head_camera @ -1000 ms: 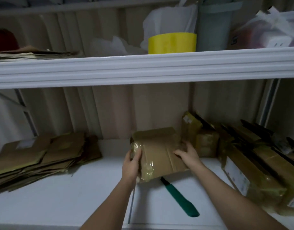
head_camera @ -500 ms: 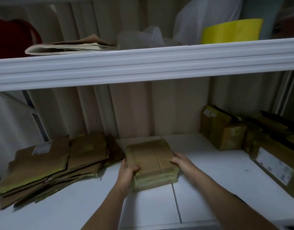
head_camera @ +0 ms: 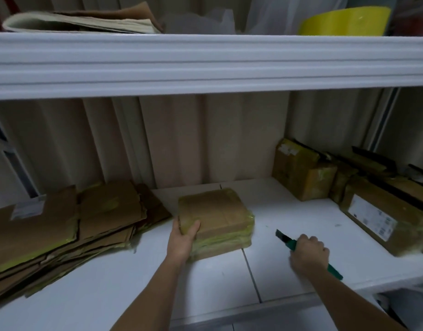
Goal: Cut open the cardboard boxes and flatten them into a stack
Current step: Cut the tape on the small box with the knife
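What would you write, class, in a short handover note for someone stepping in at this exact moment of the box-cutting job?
Left hand grips the near left corner of the taped box, which lies flat on the white shelf.
Right hand holds the green knife, blade pointing toward the box but not touching it.
Done: a stack of flattened cardboard lies at the left.
Left: cut this box's tape, flatten it, add it to the stack; then the sealed boxes at the right.

Dim white shelf [head_camera: 301, 271] under upper shelf [head_camera: 205, 63], beige ribbed wall [head_camera: 182, 139]
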